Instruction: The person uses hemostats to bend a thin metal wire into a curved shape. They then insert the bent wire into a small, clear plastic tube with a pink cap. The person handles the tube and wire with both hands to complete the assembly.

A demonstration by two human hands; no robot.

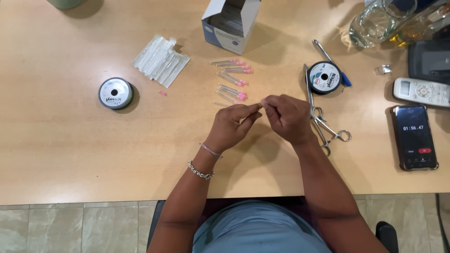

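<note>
Left hand [233,122]; open box [230,24] beyond

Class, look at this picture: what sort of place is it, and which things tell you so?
Probably a home or office desk used for small handwork: a wooden table over tiled floor, spools of thread, pink-capped needles, and a remote control.

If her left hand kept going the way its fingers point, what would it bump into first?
The left hand points up and right, fingertips nearly touching the right hand, so probably that first; depth is unclear.
</note>
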